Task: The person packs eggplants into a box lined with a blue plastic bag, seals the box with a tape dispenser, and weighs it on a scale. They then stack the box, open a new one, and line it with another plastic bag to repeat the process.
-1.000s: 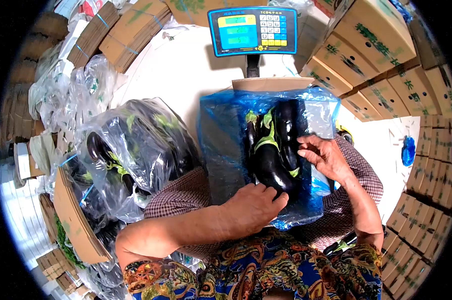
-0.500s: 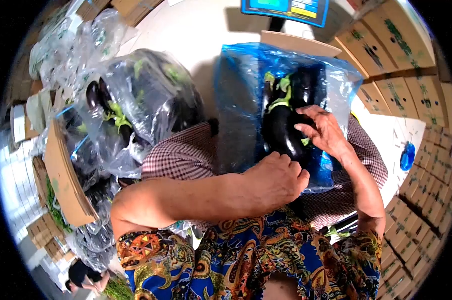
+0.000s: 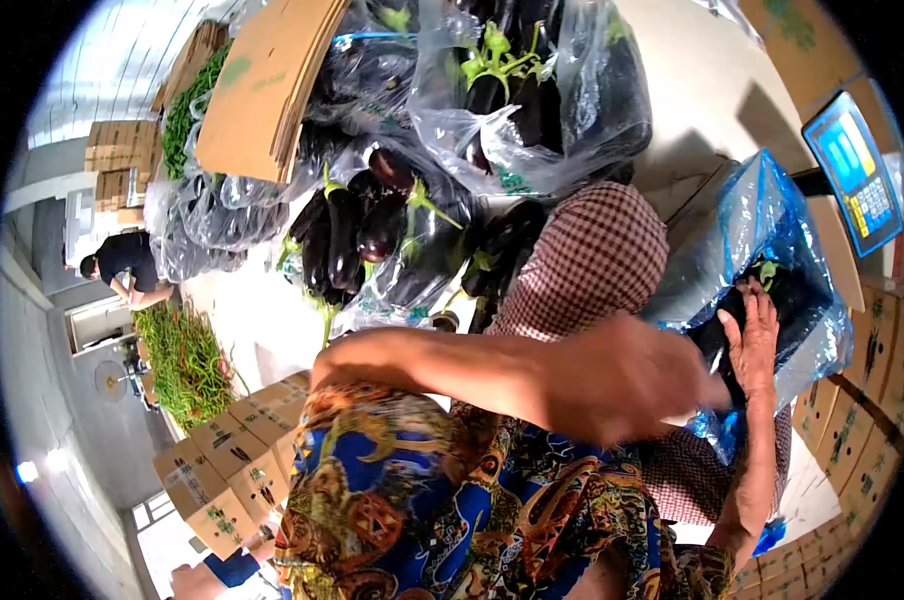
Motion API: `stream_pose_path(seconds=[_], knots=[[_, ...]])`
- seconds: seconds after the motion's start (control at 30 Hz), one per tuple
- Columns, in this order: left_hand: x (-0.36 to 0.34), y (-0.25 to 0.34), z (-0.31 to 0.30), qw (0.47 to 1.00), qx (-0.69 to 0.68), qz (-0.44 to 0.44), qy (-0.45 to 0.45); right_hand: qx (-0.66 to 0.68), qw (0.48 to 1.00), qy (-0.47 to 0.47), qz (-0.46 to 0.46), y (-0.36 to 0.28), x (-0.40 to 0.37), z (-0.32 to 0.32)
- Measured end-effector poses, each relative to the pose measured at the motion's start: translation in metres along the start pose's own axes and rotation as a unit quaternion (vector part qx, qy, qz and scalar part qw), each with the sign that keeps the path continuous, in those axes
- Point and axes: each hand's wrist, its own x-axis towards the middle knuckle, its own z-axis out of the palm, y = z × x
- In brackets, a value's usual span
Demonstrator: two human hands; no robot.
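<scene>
My right hand [image 3: 754, 345] lies on dark purple eggplants [image 3: 797, 305] inside a blue plastic bag [image 3: 757, 215], its fingers stretched out and the thumb apart. A green stem cap shows just above the fingertips. My left hand [image 3: 647, 380] is smeared by motion near the bag's close edge, in front of my checked trouser leg [image 3: 602, 255]. Whether it holds anything cannot be made out. To the left, loose eggplants [image 3: 347, 230] lie on clear plastic, their green stems pointing several ways.
A clear bag of eggplants [image 3: 532, 95] stands beyond my knee. Cardboard sheets [image 3: 262, 85] lean at upper left. A scale display [image 3: 854, 170] stands at right near stacked cartons [image 3: 877, 330]. Green chillies [image 3: 187, 350] are piled at left, near a crouching person [image 3: 127, 265].
My view has swung left, so the blue bag now sits farther right. The right hand has flattened over the eggplants. The left hand has moved and is blurred.
</scene>
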Motion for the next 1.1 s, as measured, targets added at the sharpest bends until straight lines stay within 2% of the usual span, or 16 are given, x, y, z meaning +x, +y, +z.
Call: stream_pose_path(seconds=[0.1, 0.17, 0.23, 0.3, 0.43, 0.53, 0.63, 0.67, 0.73, 0.8, 0.83, 0.87, 0.9, 0.97, 1.03, 1.1], knots=[[-0.054, 0.017, -0.073, 0.942, 0.187, -0.181, 0.213, 0.023, 1.0, 0.017, 0.004, -0.002, -0.003, 0.001], [-0.091, -0.001, -0.128, 0.882, 0.158, -0.23, 0.379, 0.038, 0.998, 0.053, -0.023, 0.013, -0.009, 0.011], [-0.147, -0.03, -0.188, 0.808, 0.351, -0.303, 0.364, 0.03, 0.999, 0.035, 0.005, 0.011, -0.009, 0.005], [-0.191, -0.058, -0.221, 0.743, 0.511, -0.335, 0.274, 0.048, 0.999, 0.011, 0.018, 0.0, -0.008, -0.008], [-0.218, -0.109, -0.243, 0.585, 0.651, -0.481, 0.052, 0.074, 0.997, 0.006, 0.023, -0.006, -0.012, -0.013], [-0.215, -0.134, -0.256, 0.546, 0.698, -0.463, 0.001, 0.061, 0.998, 0.008, 0.021, -0.009, -0.016, -0.015], [-0.209, -0.134, -0.259, 0.559, 0.69, -0.448, -0.105, 0.064, 0.997, 0.029, 0.005, -0.007, -0.016, -0.008], [-0.207, -0.127, -0.263, 0.596, 0.671, -0.423, -0.124, 0.058, 0.998, 0.04, 0.009, -0.003, -0.016, -0.002], [-0.212, -0.122, -0.265, 0.622, 0.683, -0.37, -0.098, 0.056, 0.997, 0.041, 0.025, 0.006, -0.023, -0.007], [-0.198, -0.099, -0.254, 0.651, 0.646, -0.397, 0.031, 0.057, 0.997, 0.034, 0.033, 0.001, -0.024, -0.018], [-0.197, -0.09, -0.252, 0.691, 0.638, -0.33, 0.079, 0.052, 0.997, 0.037, 0.034, 0.013, -0.029, -0.021], [-0.199, -0.082, -0.256, 0.722, 0.536, -0.391, 0.196, 0.049, 0.998, 0.029, 0.03, 0.022, -0.033, -0.021], [-0.187, -0.064, -0.245, 0.747, 0.519, -0.316, 0.269, 0.048, 0.998, 0.02, 0.022, 0.03, -0.036, -0.02], [-0.154, -0.023, -0.223, 0.777, 0.38, -0.322, 0.386, 0.07, 0.997, 0.026, 0.034, 0.034, -0.042, -0.02], [-0.106, 0.014, -0.179, 0.807, 0.311, -0.186, 0.466, 0.09, 0.994, 0.01, 0.06, 0.03, -0.041, -0.024], [-0.068, 0.031, -0.149, 0.844, 0.219, -0.11, 0.478, 0.073, 0.996, 0.033, 0.026, 0.047, -0.04, -0.023]])
